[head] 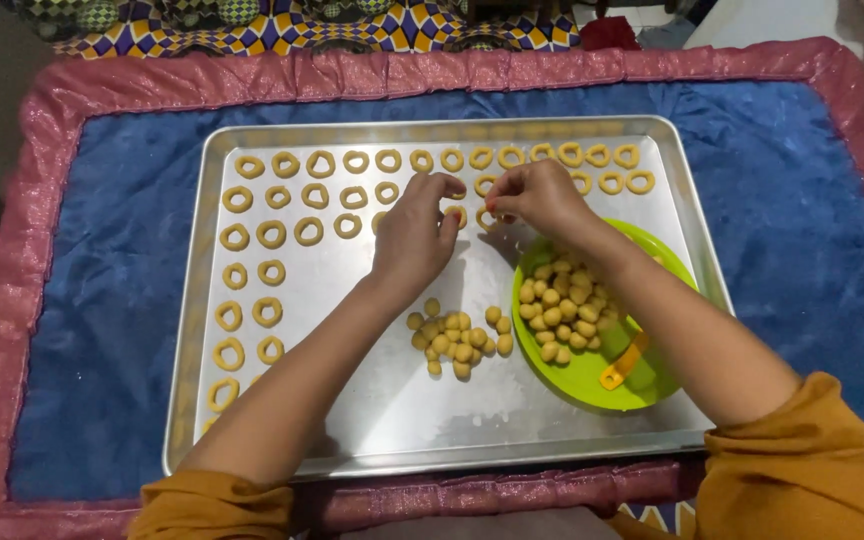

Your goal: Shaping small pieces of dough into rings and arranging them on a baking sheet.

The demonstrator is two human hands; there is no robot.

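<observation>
dozens of small dough rings [270, 235] fill the left side and top row of the metal tray [382, 420], which lies on a blue cloth [112, 300] with a pink border. moving right, my left hand [414, 235] hovers just over the tray with its fingers curled, the tips pinched loosely; i cannot tell whether it holds any dough. just beside it my right hand [540, 195] pinches a fresh dough ring [487, 215] down onto the tray. to do this well, i judge, i should lay the ring flat in line with its row, apart from its neighbours. below lies a loose heap of dough balls [457, 340]; further right a green plate [652, 385] holds more balls and an orange tool [624, 364].
</observation>
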